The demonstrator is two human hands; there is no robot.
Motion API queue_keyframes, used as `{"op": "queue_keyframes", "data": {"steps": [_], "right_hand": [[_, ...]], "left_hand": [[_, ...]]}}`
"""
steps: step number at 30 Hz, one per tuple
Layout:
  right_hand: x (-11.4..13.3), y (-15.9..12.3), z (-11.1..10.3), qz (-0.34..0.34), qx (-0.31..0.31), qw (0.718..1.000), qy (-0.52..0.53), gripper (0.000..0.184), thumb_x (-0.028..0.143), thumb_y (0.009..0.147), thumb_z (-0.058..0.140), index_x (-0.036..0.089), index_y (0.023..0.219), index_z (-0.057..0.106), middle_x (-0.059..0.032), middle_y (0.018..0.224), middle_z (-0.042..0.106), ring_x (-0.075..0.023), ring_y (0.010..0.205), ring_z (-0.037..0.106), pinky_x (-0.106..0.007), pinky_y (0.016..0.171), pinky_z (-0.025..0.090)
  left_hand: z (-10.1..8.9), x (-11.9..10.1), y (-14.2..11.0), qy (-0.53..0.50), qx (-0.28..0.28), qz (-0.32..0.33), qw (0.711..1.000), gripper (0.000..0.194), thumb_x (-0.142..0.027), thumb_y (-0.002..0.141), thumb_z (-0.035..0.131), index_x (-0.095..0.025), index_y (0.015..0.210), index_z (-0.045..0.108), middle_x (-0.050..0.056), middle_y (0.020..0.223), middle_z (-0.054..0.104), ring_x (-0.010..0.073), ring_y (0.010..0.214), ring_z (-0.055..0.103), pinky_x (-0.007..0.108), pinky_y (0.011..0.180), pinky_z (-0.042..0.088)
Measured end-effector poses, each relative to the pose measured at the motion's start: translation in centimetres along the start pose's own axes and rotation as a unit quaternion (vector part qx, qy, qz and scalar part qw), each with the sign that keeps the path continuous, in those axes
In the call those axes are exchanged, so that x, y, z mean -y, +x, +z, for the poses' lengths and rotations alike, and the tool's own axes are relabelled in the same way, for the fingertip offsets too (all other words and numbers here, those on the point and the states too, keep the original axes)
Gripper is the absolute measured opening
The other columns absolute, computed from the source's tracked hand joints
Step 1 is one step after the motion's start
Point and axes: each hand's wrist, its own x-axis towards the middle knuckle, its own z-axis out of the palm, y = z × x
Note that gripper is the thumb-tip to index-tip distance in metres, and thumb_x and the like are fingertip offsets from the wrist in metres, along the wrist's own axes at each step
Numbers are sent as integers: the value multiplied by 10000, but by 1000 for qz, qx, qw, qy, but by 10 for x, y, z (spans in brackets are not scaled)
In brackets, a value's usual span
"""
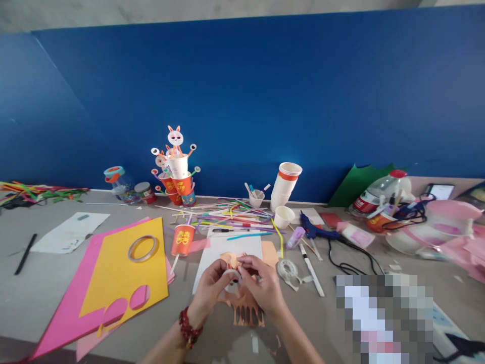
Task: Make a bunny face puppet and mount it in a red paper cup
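Both of my hands meet over a small white paper cut-out (232, 280), round and face-like, held above an orange paper piece (248, 309) with a fringed lower edge. My left hand (210, 293), with a red bead bracelet (188, 328) at the wrist, pinches the cut-out from the left. My right hand (261, 285) pinches it from the right with thumb and forefinger. Under them lies a white sheet (227, 250). A red paper cup (182, 240) on a stick stands just beyond, to the left.
Yellow card (113, 273) on pink card (68, 313) with a tape ring (143, 248) lies to the left. Coloured straws (235, 217), stacked paper cups (286, 184), a cup-and-bunny figure (176, 172), a blue glue gun (314, 230), a tape roll (288, 268), a bottle (382, 194) and a pink bowl (443, 225) crowd the back and right.
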Motion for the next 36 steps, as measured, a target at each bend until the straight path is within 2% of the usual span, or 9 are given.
{"op": "queue_keyframes", "data": {"steps": [16, 24, 30, 36], "right_hand": [[2, -1, 0, -7, 9, 1000, -3, 165, 210, 891, 572, 197, 1020, 674, -73, 973, 739, -178, 786, 726, -264, 716, 597], [1, -2, -1, -9, 19, 1000, 6, 182, 219, 893, 568, 197, 1052, 654, -49, 867, 721, -165, 732, 705, -261, 704, 588], [4, -1, -1, -9, 35, 999, 3, 248, 207, 884, 559, 206, 1126, 612, -48, 888, 701, -168, 765, 694, -259, 708, 583], [0, -1, 1, 11, 42, 999, 13, 328, 199, 861, 569, 211, 1188, 579, -14, 829, 653, -144, 690, 662, -245, 668, 576]], "left_hand": [[2, 0, 0, 0, -5, 0, 1000, 361, -417, 749, 758, -180, 682, 495, -37, 627, 550, 110, 602, 475, 218, 589, 363], [3, -3, 2, -6, 0, 2, 1000, 358, -414, 746, 762, -182, 675, 498, -33, 634, 578, 116, 610, 493, 223, 604, 374], [3, -1, 1, -12, -2, 2, 1000, 369, -413, 750, 762, -180, 679, 486, -41, 638, 535, 112, 623, 469, 216, 606, 367], [2, 2, 2, -7, -4, -1, 1000, 374, -454, 743, 761, -173, 710, 516, -30, 655, 542, 119, 636, 480, 224, 622, 376]]}}
